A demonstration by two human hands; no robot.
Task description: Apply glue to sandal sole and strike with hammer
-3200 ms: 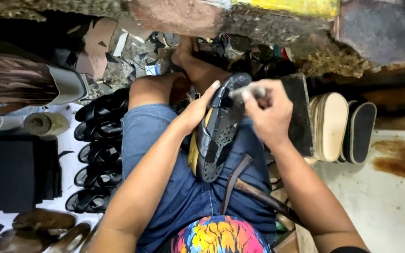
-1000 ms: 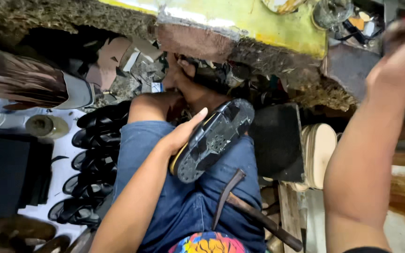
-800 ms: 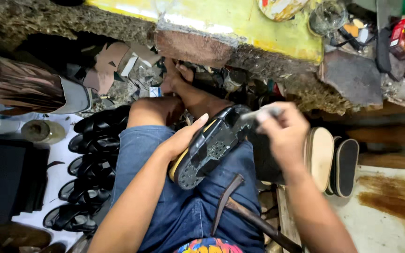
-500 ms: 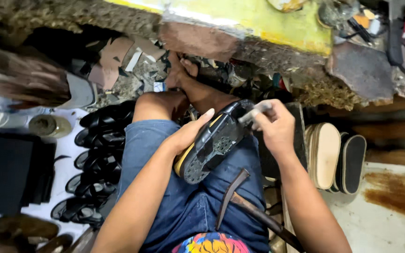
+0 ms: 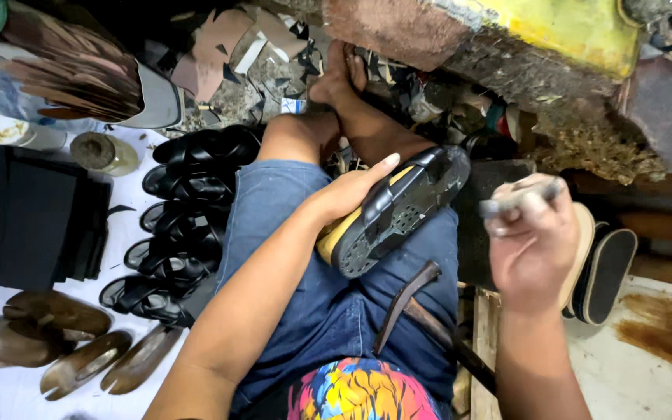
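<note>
My left hand (image 5: 348, 194) holds a black shoe sole (image 5: 398, 211) with a yellow edge, tread side up, resting on my lap in blue jeans (image 5: 305, 295). My right hand (image 5: 530, 241) is raised to the right of the sole, apart from it, fingers closed on a small grey tool (image 5: 519, 196) whose exact kind I cannot tell. A curved metal hammer-like tool (image 5: 410, 299) with a wooden handle lies across my right thigh.
Several black sandal straps (image 5: 184, 210) lie in a row to the left. Brown insoles (image 5: 56, 334) and black sheets (image 5: 29, 218) sit on white cloth. More soles (image 5: 604, 272) stand at right. A worn yellow bench (image 5: 554, 39) crosses the top.
My right hand reached up toward the bench, came back to the sole's tip with the small tool, and has now drawn away to the right. The left hand kept holding the sole.
</note>
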